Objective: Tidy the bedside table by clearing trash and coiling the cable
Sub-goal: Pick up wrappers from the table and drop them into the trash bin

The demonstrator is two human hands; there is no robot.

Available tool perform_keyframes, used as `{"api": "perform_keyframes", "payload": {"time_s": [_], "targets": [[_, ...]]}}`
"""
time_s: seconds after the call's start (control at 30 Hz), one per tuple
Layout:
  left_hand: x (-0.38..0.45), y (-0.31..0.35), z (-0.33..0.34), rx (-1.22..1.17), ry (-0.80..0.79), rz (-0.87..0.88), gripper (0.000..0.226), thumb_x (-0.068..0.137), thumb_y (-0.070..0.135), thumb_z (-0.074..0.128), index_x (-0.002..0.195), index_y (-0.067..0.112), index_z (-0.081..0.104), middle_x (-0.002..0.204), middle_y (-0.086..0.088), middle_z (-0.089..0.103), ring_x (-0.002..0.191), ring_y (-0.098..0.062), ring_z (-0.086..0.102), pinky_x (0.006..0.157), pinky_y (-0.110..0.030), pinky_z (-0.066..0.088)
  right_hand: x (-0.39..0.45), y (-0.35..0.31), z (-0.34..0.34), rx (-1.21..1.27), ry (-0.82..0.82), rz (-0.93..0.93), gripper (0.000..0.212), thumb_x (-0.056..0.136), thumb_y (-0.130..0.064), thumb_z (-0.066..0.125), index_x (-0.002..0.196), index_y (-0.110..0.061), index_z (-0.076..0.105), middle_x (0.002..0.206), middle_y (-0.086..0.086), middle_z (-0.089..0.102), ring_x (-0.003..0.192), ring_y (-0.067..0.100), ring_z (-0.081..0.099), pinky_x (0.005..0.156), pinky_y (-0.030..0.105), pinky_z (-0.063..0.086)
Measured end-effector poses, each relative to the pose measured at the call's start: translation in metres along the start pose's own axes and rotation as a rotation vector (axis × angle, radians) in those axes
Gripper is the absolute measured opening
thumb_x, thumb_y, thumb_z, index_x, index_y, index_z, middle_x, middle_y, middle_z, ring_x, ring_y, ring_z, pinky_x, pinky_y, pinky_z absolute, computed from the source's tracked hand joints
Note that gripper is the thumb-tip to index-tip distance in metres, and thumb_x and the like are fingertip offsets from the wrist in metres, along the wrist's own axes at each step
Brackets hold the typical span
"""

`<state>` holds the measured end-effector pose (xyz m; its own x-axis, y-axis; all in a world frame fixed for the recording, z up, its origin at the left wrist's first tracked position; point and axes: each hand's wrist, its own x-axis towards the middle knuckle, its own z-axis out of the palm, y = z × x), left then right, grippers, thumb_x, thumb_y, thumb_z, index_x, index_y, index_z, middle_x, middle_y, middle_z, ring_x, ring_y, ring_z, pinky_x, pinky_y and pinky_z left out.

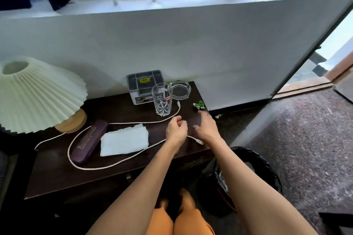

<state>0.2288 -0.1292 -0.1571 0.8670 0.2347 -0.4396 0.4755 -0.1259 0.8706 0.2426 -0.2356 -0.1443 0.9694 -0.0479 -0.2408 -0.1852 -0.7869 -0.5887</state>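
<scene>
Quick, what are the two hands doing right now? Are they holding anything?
Left hand: loosely curled above the white cable, holding nothing that shows.
Right hand: open, fingers stretched toward the green wrapper, holding nothing.

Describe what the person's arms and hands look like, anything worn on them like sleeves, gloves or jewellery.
Both arms are bare along the whole visible length, with no sleeves in view. The left hand and right hand wear no gloves, and no watch, bracelet or ring can be made out, though the image is slightly blurred there. The only clothing visible is orange fabric over the legs at the bottom edge.
</scene>
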Motion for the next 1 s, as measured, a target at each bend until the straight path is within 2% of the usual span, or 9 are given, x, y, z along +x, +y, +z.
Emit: {"api": "perform_keyframes", "payload": {"time_s": [0.2, 0.3, 0.4, 0.47, 0.6, 0.73, 0.8, 0.87, 1.0], "targets": [[0.031, 0.0, 0.013, 0.02, -0.018, 0.017, 0.038, 0.092, 0.016, 0.051, 0.129, 0.009, 0.053, 0.121, -0.011, 0.064, 0.114, -0.027, 0.06, 0.103, -0.044, 0.045, 0.042, 0.001, 0.009, -0.068, -0.021, -0.023, 0.074, 0.087, -0.005, 0.057, 0.149, -0.018, 0.02, 0.16, 0.012, -0.004, 0.148, 0.029, 0.008, 0.115, 0.042, 0.028], [0.039, 0.0, 0.015, 0.016, -0.027, 0.021, 0.037, 0.093, 0.013, 0.05, 0.129, 0.006, 0.052, 0.123, -0.012, 0.062, 0.115, -0.027, 0.059, 0.104, -0.043, 0.044, 0.056, 0.0, 0.01, -0.118, -0.068, -0.027, 0.077, 0.087, -0.007, 0.056, 0.151, -0.021, 0.015, 0.16, 0.011, -0.009, 0.148, 0.029, 0.0, 0.115, 0.044, 0.025], [0.044, 0.001, 0.016, 0.028, -0.016, 0.014, 0.036, 0.093, 0.014, 0.05, 0.127, 0.007, 0.054, 0.121, -0.012, 0.063, 0.114, -0.027, 0.06, 0.103, -0.042, 0.045, 0.062, 0.002, 0.016, -0.207, -0.134, -0.028, 0.069, 0.091, -0.01, 0.053, 0.15, -0.016, 0.016, 0.16, 0.013, 0.002, 0.148, 0.03, 0.004, 0.117, 0.042, 0.02], [0.044, 0.001, 0.016, 0.032, -0.01, 0.007, 0.035, 0.092, 0.015, 0.05, 0.126, 0.008, 0.056, 0.119, -0.014, 0.065, 0.114, -0.028, 0.06, 0.103, -0.043, 0.046, 0.058, 0.004, 0.021, -0.244, -0.101, -0.06, 0.058, 0.093, -0.01, 0.05, 0.147, -0.009, 0.027, 0.157, 0.014, 0.018, 0.147, 0.031, 0.013, 0.116, 0.04, 0.023], [0.033, -0.003, 0.014, 0.048, 0.004, -0.008, 0.034, 0.091, 0.016, 0.05, 0.122, 0.008, 0.059, 0.116, -0.015, 0.066, 0.112, -0.029, 0.061, 0.101, -0.042, 0.047, 0.035, 0.003, 0.027, -0.323, 0.069, -0.138, 0.026, 0.092, -0.006, 0.044, 0.111, -0.003, 0.06, 0.122, 0.014, 0.058, 0.118, 0.033, 0.05, 0.084, 0.039, 0.046], [0.009, -0.004, 0.009, 0.058, 0.025, -0.039, 0.031, 0.088, 0.016, 0.052, 0.116, 0.01, 0.064, 0.112, -0.013, 0.069, 0.107, -0.03, 0.064, 0.098, -0.041, 0.049, 0.003, 0.001, 0.021, -0.44, 0.039, -0.133, 0.025, 0.091, 0.001, 0.043, 0.106, 0.002, 0.062, 0.111, 0.018, 0.062, 0.109, 0.035, 0.056, 0.084, 0.039, 0.046], [-0.003, -0.005, 0.007, 0.061, 0.046, -0.049, 0.029, 0.087, 0.016, 0.053, 0.112, 0.012, 0.067, 0.111, -0.01, 0.07, 0.106, -0.027, 0.065, 0.098, -0.039, 0.05, -0.011, 0.006, 0.018, -0.351, 0.041, -0.067, 0.024, 0.089, -0.001, 0.046, 0.104, -0.001, 0.065, 0.109, 0.019, 0.065, 0.107, 0.037, 0.059, 0.086, 0.038, 0.047], [-0.018, -0.004, 0.005, 0.061, 0.066, -0.049, 0.027, 0.085, 0.015, 0.054, 0.108, 0.013, 0.069, 0.108, -0.01, 0.072, 0.104, -0.025, 0.066, 0.097, -0.037, 0.05, -0.027, 0.013, 0.014, -0.112, 0.087, 0.052, 0.024, 0.084, -0.003, 0.053, 0.097, -0.008, 0.073, 0.103, 0.016, 0.071, 0.103, 0.031, 0.063, 0.085, 0.032, 0.049], [-0.048, 0.001, 0.008, 0.076, 0.065, -0.043, 0.024, 0.083, 0.012, 0.055, 0.102, 0.012, 0.07, 0.104, -0.012, 0.072, 0.101, -0.028, 0.067, 0.093, -0.032, 0.051, -0.061, 0.024, 0.002, 0.296, 0.123, 0.183, 0.02, 0.076, 0.001, 0.064, 0.091, -0.008, 0.075, 0.09, 0.01, 0.074, 0.083, 0.015, 0.063, 0.071, 0.014, 0.042]]}}
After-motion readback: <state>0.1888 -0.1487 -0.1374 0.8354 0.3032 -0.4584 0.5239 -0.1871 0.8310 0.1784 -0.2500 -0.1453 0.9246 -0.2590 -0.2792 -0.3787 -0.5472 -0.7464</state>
